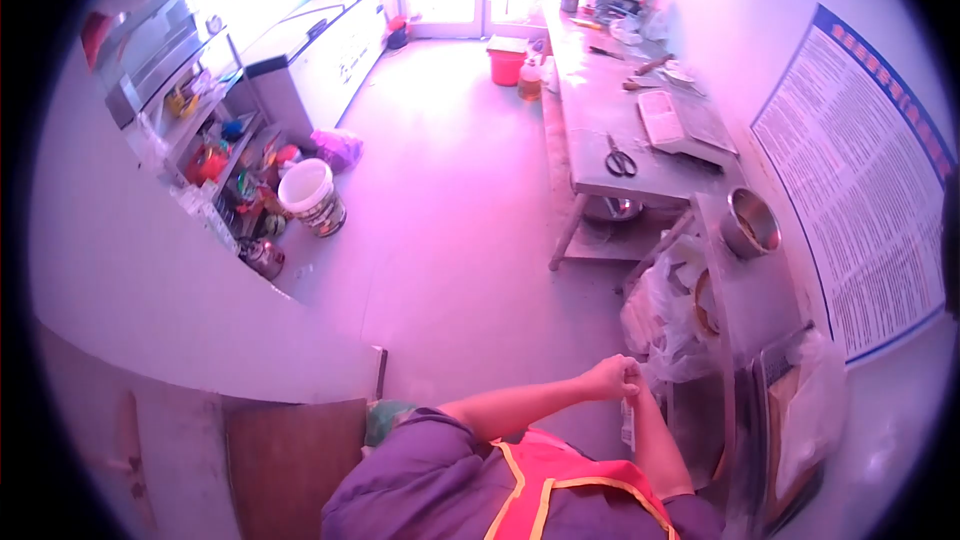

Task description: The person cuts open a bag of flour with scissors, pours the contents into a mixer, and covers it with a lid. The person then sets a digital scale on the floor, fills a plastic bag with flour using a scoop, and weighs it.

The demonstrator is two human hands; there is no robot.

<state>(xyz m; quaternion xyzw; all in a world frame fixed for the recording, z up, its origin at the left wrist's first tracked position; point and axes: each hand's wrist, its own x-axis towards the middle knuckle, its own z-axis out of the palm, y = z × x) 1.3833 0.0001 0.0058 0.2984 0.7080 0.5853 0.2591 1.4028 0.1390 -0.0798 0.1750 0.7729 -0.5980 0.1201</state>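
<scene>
My left hand (603, 378) and my right hand (633, 377) meet in front of me, their fingers pressed together. The left fingers are closed, and the right fingers, partly hidden behind them, look closed as well. A narrow whitish strip with dark marks (627, 424) hangs just below the hands; its kind is unclear. Nearest to the hands on the right are crumpled clear plastic bags (665, 325) on a shelf. Black-handled scissors (619, 159) lie on the metal table (600, 110) farther ahead.
A white bucket (308, 190) stands by the cluttered shelves (215, 165) on the left. A red bin (507, 62) is at the back. A metal pot (750, 224) and a white tray (685, 130) sit on the right. A wall corner (375, 370) juts out at my left.
</scene>
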